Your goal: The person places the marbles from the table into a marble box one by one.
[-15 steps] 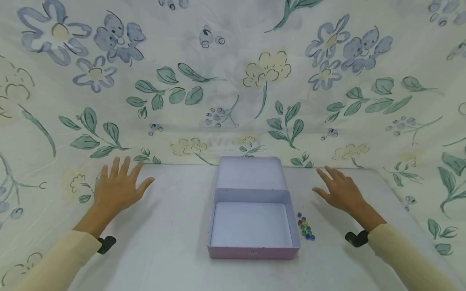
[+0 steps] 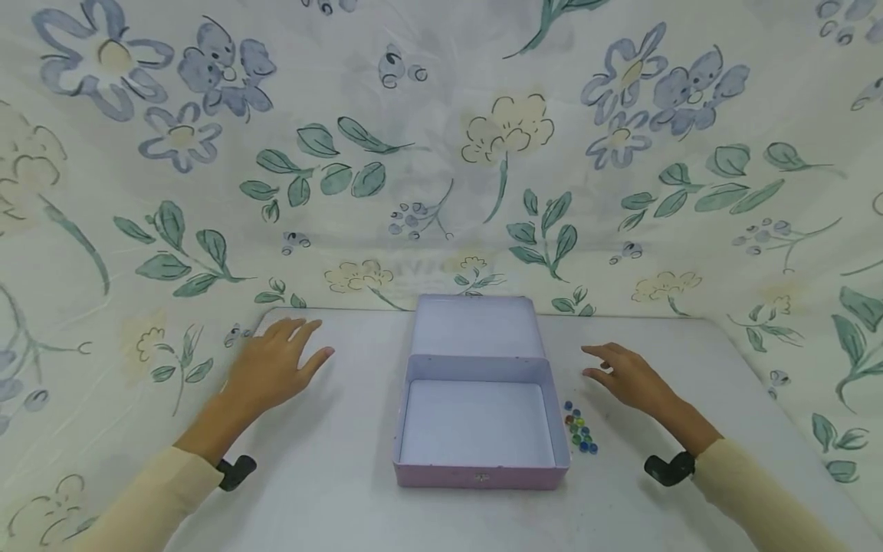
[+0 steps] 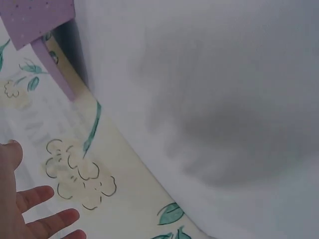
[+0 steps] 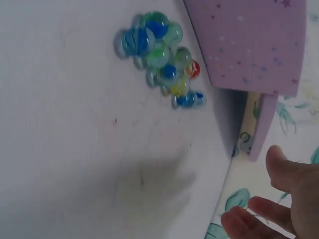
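Note:
A pink-purple hinged box [image 2: 480,477] stands on the white table with its lid [image 2: 477,326] tipped back; its pale inside [image 2: 479,425] holds nothing. Against its right side lies a cluster of several glass marbles [image 2: 582,431], blue, green, yellow and red, also seen close up as marbles [image 4: 158,55] in the right wrist view. My left hand [image 2: 270,364] hovers over the table to the left of the box, fingers spread and holding nothing. Above the table's right part, beyond the marbles, my right hand [image 2: 633,377] holds nothing, its fingers loosely bent.
The white table [image 2: 331,491] ends at a back edge, behind which hangs a floral cloth [image 2: 441,153]. A dark wrist mount [image 2: 236,473] sits on the left wrist and another dark mount [image 2: 669,468] on the right.
My left hand has moved right and toward me, nearer the box. The right hand has come slightly lower and leftward, its fingers bending more. Box and marbles stay in place.

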The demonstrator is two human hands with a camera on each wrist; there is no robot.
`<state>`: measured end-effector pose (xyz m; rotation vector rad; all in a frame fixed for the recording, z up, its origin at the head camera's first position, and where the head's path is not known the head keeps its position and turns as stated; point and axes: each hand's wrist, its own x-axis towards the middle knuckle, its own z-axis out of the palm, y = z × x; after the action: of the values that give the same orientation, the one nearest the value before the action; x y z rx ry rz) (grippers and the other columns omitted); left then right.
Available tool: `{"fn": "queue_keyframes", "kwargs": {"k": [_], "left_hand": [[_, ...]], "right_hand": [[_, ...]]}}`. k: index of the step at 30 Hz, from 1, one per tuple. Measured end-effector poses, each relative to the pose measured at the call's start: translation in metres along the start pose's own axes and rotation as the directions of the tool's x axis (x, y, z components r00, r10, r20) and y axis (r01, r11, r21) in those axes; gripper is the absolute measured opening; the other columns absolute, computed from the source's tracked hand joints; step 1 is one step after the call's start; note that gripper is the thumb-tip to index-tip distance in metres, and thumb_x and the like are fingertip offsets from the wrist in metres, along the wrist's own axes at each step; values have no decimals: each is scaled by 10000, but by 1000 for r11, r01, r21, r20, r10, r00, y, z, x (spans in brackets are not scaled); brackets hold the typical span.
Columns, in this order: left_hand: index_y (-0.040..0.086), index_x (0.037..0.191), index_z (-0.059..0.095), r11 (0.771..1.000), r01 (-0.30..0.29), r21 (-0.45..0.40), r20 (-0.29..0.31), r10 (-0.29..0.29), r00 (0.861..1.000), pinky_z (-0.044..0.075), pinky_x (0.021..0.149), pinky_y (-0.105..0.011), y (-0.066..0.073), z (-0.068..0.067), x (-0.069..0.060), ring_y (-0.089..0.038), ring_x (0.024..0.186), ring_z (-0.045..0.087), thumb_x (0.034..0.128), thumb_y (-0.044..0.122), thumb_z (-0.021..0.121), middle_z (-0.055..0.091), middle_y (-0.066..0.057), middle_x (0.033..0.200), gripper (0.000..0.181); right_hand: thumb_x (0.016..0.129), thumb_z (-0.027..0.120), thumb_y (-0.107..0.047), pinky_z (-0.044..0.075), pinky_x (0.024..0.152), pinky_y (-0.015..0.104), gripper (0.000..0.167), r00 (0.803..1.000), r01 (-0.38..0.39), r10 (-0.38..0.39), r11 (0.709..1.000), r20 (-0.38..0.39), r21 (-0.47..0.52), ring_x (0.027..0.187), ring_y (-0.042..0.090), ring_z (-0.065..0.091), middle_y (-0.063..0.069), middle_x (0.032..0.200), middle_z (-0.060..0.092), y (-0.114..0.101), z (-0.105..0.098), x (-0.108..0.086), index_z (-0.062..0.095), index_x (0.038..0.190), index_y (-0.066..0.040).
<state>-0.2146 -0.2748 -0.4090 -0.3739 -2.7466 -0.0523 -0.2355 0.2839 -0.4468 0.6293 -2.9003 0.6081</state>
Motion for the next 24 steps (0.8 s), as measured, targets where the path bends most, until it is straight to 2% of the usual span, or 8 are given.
{"fn": "queue_keyframes", "kwargs": {"k": [2, 5, 7, 9, 11, 15, 19, 24], "left_hand": [[43, 1417, 530, 999, -2, -40, 37, 3, 999, 465, 1016, -636, 6, 1, 1, -451, 1311, 498, 954, 429, 638, 556, -252, 1389, 612], [72, 1457, 482, 990, 28, -137, 127, -11, 992, 430, 1066, -627, 14, 4, 1, -442, 1359, 453, 988, 447, 586, 513, -230, 1446, 610], [92, 1483, 448, 972, 63, -225, 193, -19, 981, 392, 1106, -622, 20, 8, 0, -433, 1391, 420, 1007, 454, 552, 481, -212, 1484, 607], [107, 1496, 430, 941, 94, -325, 243, -14, 970, 399, 1109, -607, 27, 13, -2, -420, 1404, 413, 1020, 457, 528, 465, -192, 1504, 599], [123, 1501, 430, 887, 122, -445, 273, 5, 962, 442, 1084, -581, 34, 18, -6, -412, 1396, 433, 1025, 469, 513, 460, -174, 1517, 595], [160, 1499, 445, 755, 139, -641, 284, 66, 957, 506, 1018, -562, 54, 25, -10, -393, 1345, 499, 1036, 446, 503, 475, -136, 1517, 547], [200, 1505, 436, 634, 149, -759, 283, 116, 952, 518, 1006, -553, 70, 30, -15, -411, 1336, 511, 1041, 394, 517, 452, -121, 1535, 510], [259, 1529, 382, 456, 223, -862, 335, 181, 925, 560, 984, -423, 81, 37, -21, -451, 1403, 427, 1039, 319, 544, 332, -113, 1596, 520]], "right_hand": [[922, 709, -127, 613, 768, 366, 397, 1000, -1, 0, 999, 24, 54, 938, 269, 704, 195, 1196, 687, -1, 1, 0, 638, 1294, -7], [917, 697, -67, 609, 761, 321, 315, 997, 45, -52, 991, 54, 127, 900, 215, 706, 166, 1140, 720, -3, 4, -1, 678, 1224, 6], [913, 693, -44, 604, 767, 291, 277, 992, 84, -96, 985, 79, 150, 887, 181, 702, 149, 1112, 732, -5, 7, -2, 697, 1186, 8], [914, 686, -32, 598, 773, 268, 255, 985, 117, -136, 979, 110, 165, 881, 161, 697, 136, 1091, 738, -6, 11, -2, 708, 1164, 12], [914, 681, -22, 595, 778, 252, 241, 978, 132, -157, 977, 141, 168, 892, 166, 700, 122, 1075, 741, -6, 15, -3, 716, 1150, 12], [901, 669, 24, 603, 791, 282, 222, 967, 155, -185, 972, 175, 174, 928, 227, 711, 103, 1033, 744, -7, 22, -4, 730, 1114, 13], [890, 676, 35, 605, 806, 302, 207, 961, 160, -193, 972, 199, 172, 950, 245, 716, 80, 1018, 749, -9, 27, -4, 744, 1080, -10], [879, 687, 37, 607, 780, 293, 187, 960, 153, -179, 980, 214, 131, 911, 213, 717, 66, 991, 751, -12, 28, -2, 761, 1040, -23]]}}
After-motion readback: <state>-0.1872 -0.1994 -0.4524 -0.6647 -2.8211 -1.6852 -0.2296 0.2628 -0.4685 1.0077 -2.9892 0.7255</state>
